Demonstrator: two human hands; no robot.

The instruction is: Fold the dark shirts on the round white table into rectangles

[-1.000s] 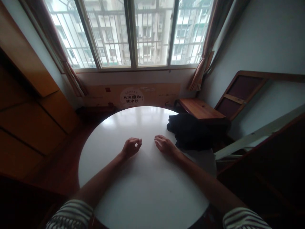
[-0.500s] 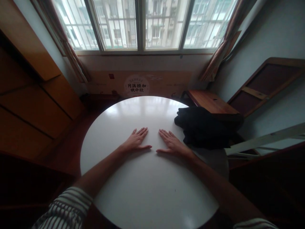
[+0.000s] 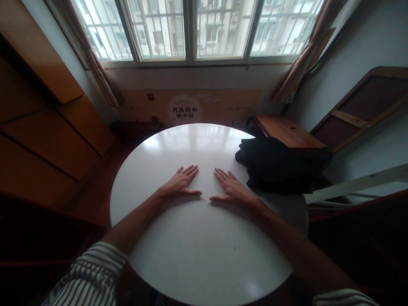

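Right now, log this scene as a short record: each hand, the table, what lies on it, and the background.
Left hand: palm down on the table, thumb out from the fingers, holding nothing
Right hand: palm down too, thumb pointing toward the left thumb, the two apart
Table: round, white, glossy
Dark cloth: bunched at the table's right side, near the right hand
Sleeves: striped
Background: window with bars outside; below it, a banner with dark lettering
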